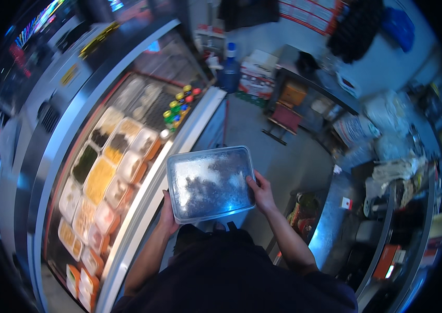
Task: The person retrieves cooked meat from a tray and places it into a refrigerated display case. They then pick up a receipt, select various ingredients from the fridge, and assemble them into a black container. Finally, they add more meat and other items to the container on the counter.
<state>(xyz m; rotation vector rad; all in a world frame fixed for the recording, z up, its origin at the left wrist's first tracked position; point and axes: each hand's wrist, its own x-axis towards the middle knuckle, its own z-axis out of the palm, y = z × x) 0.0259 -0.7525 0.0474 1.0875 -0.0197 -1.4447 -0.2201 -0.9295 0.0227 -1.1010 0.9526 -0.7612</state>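
A glass-sided display case [193, 130] of food trays [128, 168] runs left of the grip, coloured bottles [168, 116] near its far end. Beyond the grip stand a blue water jug [229, 78] and a red-seated chair [286, 116]; right of it, a metal counter [329, 229].

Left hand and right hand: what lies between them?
The head view shows a clear plastic container between the left hand and right hand, held by both.
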